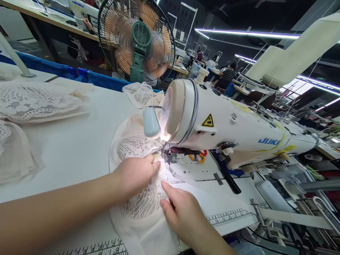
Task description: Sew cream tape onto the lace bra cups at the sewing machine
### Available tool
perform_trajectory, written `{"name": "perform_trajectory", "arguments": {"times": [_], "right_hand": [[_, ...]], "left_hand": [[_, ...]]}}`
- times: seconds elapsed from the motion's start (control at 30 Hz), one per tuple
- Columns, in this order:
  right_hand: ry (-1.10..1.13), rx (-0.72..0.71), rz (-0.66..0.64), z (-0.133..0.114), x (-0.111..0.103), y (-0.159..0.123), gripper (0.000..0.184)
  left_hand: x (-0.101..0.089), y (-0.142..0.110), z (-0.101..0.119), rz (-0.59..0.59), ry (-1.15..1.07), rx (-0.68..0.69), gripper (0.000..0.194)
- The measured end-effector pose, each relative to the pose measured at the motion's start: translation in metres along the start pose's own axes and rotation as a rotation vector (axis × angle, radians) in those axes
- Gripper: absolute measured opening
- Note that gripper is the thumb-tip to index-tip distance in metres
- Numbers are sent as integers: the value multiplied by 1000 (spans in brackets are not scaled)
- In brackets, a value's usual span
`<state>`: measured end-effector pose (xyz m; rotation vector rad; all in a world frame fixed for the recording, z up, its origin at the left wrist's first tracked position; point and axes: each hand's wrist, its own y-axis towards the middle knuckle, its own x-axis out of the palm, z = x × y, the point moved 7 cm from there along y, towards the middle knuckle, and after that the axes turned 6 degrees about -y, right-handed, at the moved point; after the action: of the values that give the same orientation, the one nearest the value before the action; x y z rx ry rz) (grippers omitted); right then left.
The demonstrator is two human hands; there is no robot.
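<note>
A cream lace garment piece [143,202] lies under the needle end of a white sewing machine [212,117]. My left hand [136,173] is closed on the lace just in front of the presser foot [165,154], its fingertips at the fabric edge. Lower and to the right, my right hand [183,212] holds the same piece by its right edge, with thumb and forefinger on top and the other fingers hidden. A narrow pale strip [175,173] runs from the foot toward the right. A small lamp [151,123] lights the needle area.
More lace pieces [39,101] lie on the white table [87,152] at left, and another lace piece [142,94] sits behind the machine. Orange-handled scissors [198,158] rest under the arm. A large fan [136,42] stands behind. People work at machines farther back.
</note>
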<state>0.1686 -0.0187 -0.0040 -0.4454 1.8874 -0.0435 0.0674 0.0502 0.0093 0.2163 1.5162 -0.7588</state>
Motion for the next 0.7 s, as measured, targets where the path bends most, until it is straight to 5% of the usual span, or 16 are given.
{"name": "perform_trajectory", "arguments": {"times": [0.7], "right_hand": [[-112, 11, -35, 3, -13, 14, 49]], "left_hand": [[-5, 18, -9, 115, -84, 27, 46]]}}
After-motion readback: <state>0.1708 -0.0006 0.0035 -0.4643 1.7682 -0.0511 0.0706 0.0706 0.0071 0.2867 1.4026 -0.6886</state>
